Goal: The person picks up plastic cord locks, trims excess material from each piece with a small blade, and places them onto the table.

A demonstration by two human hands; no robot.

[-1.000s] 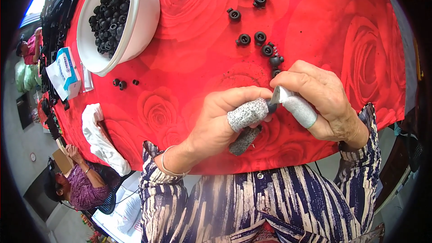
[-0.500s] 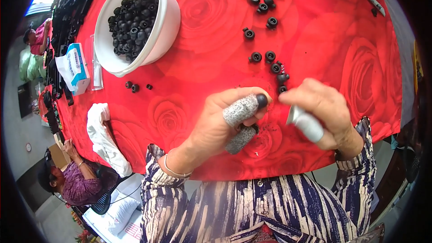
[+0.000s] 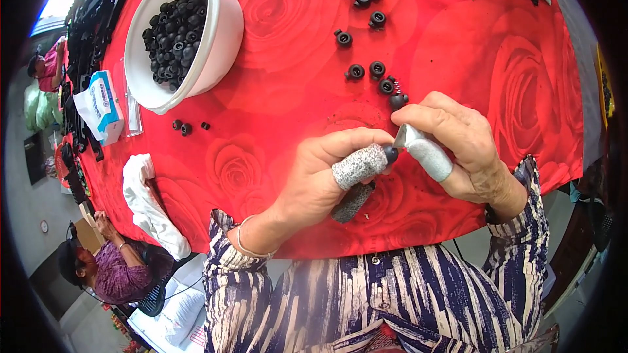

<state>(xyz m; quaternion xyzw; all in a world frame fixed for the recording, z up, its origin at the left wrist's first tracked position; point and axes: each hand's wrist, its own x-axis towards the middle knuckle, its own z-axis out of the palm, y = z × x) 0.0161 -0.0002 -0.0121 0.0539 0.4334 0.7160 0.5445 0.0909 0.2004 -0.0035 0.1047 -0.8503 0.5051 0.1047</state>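
Note:
My left hand (image 3: 314, 173) is closed, pinching a small round black plastic piece (image 3: 391, 155) between its fingers. Speckled grey sleeves cover two of that hand's digits. Close against the piece, on its right, my right hand (image 3: 458, 144) is closed on a small flat metal blade (image 3: 401, 136); a pale grey wrap covers its thumb. The blade's edge seems to meet the black piece, though the exact contact is too small to tell. Just beyond my right fingertips lies a black round toggle (image 3: 397, 100), with a little spring (image 3: 398, 86) showing beside it.
A white bowl (image 3: 226, 46) full of black round pieces stands at the far left. Several black toggles (image 3: 377, 20) are scattered toward the back. A white cloth (image 3: 144, 189), a tissue box (image 3: 104, 108) and tiny black pieces (image 3: 186, 129) lie left. Another person (image 3: 118, 268) sits at the left.
My right hand has moved left and in, bringing the blade up to the black piece in my left hand. The whole view has shifted slightly, so the bowl and toggles appear farther left.

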